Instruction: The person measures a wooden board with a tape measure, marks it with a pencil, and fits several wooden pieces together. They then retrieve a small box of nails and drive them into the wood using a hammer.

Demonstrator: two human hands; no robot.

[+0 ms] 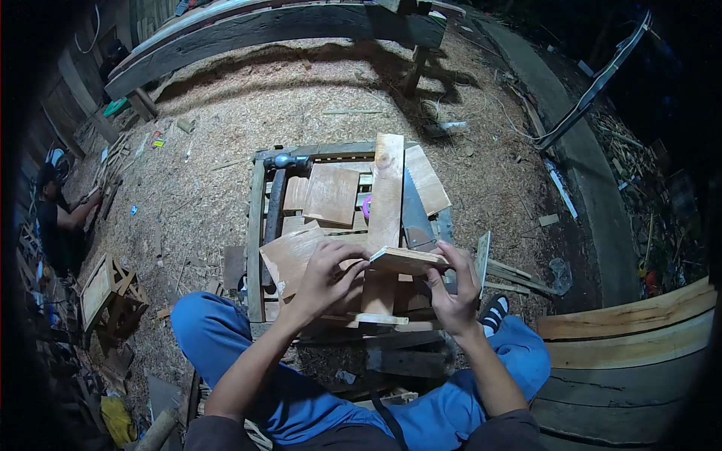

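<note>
Between my two hands is a small wooden board with a pale edge (410, 261), held above a low slatted wooden stand. My left hand (325, 274) pinches its left end, thumb and fingertips together. Around the right end close the fingers of my right hand (456, 292). Beneath it a long plank (386, 192) lies lengthwise over the stand. A hand saw (414, 204) rests just right of that plank, its handle partly hidden. Thin wooden panels (332, 195) lie to the left, near a hammer (277, 199) along the stand's left side.
The slatted stand's frame (256, 214) sits between my knees. A purple ring (366, 207) shows beside the plank. Wood shavings (218, 180) cover the ground. A long heavy bench (286, 41) stands ahead. Wide boards (632, 323) lie right; a person (64, 218) is at far left.
</note>
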